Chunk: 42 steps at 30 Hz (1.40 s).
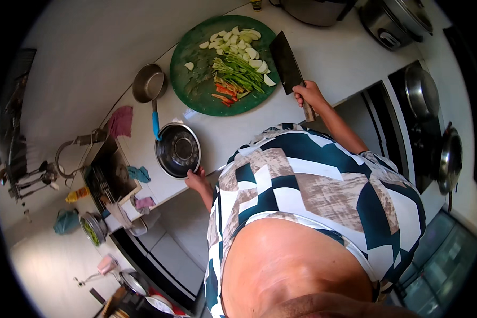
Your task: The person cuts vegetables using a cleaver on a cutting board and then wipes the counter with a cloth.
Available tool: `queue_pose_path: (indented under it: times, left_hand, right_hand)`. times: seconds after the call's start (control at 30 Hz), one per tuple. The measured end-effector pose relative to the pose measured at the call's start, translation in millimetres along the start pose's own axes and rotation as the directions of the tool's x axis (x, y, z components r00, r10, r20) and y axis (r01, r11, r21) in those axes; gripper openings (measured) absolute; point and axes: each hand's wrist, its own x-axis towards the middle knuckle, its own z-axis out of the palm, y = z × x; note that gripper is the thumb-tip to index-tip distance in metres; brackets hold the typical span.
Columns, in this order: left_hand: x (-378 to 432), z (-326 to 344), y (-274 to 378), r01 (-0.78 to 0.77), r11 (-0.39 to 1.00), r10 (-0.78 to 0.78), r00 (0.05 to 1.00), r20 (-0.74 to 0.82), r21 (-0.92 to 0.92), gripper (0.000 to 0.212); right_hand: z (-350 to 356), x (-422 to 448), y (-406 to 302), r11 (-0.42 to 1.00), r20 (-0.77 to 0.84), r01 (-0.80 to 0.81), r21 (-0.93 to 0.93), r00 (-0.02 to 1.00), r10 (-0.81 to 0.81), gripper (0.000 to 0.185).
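My right hand [311,95] grips the wooden handle of a broad-bladed cleaver [287,63], whose dark blade lies at the right edge of a round green cutting board [196,89]. My left hand [197,179] pinches the near rim of a dark metal bowl [177,151] with a shiny edge. On the board are pale cut vegetable wedges [234,39], a pile of sliced green vegetable strips [240,73] and a few red strips [224,92]. A saucepan [148,83] with a blue-ended handle stands left of the board, its handle tip by the bowl's rim.
Left of the bowl are a sink [123,175] with a faucet [65,155], a pink cloth [120,121] and a teal cloth [139,174]. A rice cooker [385,33] stands at the back right. A stove [419,135] with pans lies on the right. A metal bowl of greens [93,228] sits at left.
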Motion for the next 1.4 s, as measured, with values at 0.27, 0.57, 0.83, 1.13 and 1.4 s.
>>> queue_pose_path:
  times: [0.27, 0.57, 0.83, 1.13, 1.4]
  left_hand:
    - [-50.0, 26.0, -22.0, 0.175, 0.966, -0.173, 0.985, 0.025, -0.189, 0.037]
    - [-123.0, 75.5, -35.8, -0.049, 0.985, 0.009, 0.972, 0.235, 0.165, 0.019]
    - [-90.5, 93.4, -30.8, -0.252, 0.915, 0.204, 0.963, 0.178, 0.315, 0.016]
    - [-7.3, 57.1, 17.5, -0.48, 0.757, 0.464, 0.873, 0.154, 0.443, 0.017]
    - [138.5, -66.5, 110.9, -0.588, 0.684, 0.634, 0.772, 0.047, 0.433, 0.018]
  right_hand:
    - [-35.1, 21.6, -28.5, 0.991, 0.165, 0.106, -0.083, 0.982, -0.091, 0.013]
    - [-31.5, 59.2, -55.8, 0.992, 0.298, 0.117, -0.042, 0.95, -0.099, 0.013]
    - [-59.4, 62.5, -39.0, 0.994, 0.17, -0.009, 0.105, 0.985, -0.009, 0.013]
    - [-35.9, 43.9, -46.8, 0.952, 0.078, 0.005, 0.305, 0.996, -0.03, 0.015]
    - [42.7, 19.4, -50.5, 0.8, -0.073, 0.164, 0.578, 0.986, -0.15, 0.018]
